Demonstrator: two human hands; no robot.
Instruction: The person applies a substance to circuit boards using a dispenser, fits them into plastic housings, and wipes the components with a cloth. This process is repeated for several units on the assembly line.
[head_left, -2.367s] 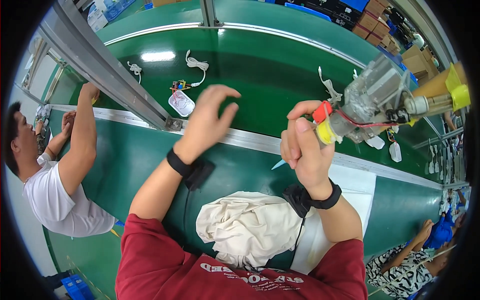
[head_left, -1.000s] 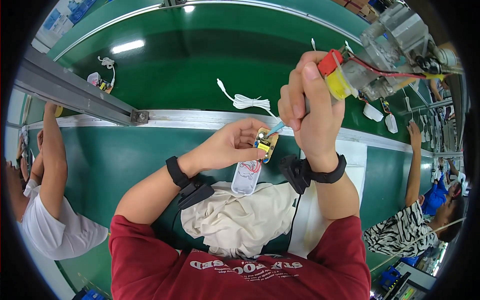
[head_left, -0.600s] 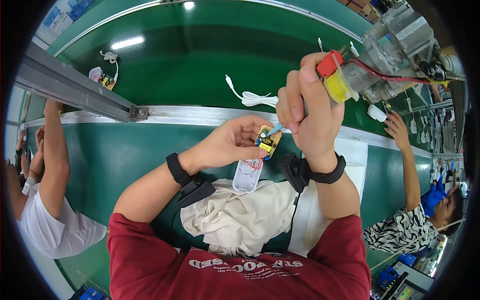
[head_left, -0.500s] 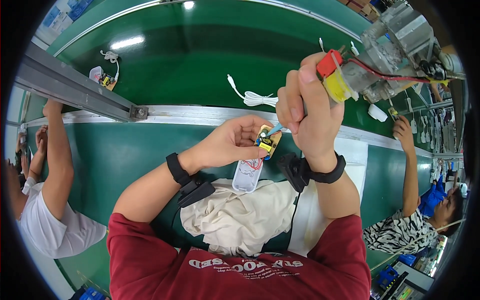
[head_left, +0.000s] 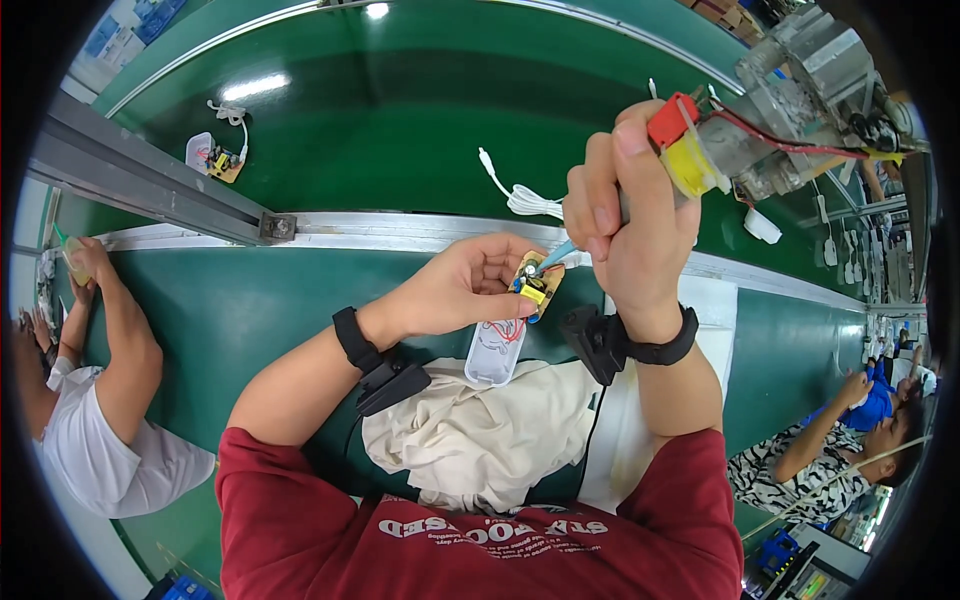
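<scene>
My left hand (head_left: 465, 280) pinches a small circuit board (head_left: 537, 285) by its edge, thumb in front. The board carries a yellow transformer and other components. Thin red wires run from it to a white plastic housing (head_left: 494, 352) lying just below. My right hand (head_left: 635, 210) is wrapped around a glue dispensing gun (head_left: 697, 165) with a red switch, yellow tape and a bulky grey body at the upper right. Its narrow blue nozzle (head_left: 557, 255) points down at the board's upper part; whether it touches cannot be made out. A bunched cream cloth (head_left: 480, 430) lies beneath the housing.
Beyond a metal rail (head_left: 400, 228) runs a green belt (head_left: 380, 130) with a coiled white cable (head_left: 530, 200) and another board with housing (head_left: 215, 158). A metal post (head_left: 160, 175) stands left. Co-workers sit on both sides.
The cable and the other pieces on the belt have shifted right. My right hand and the gun have moved slightly right; the board stays put. The right co-worker's arm has drawn back.
</scene>
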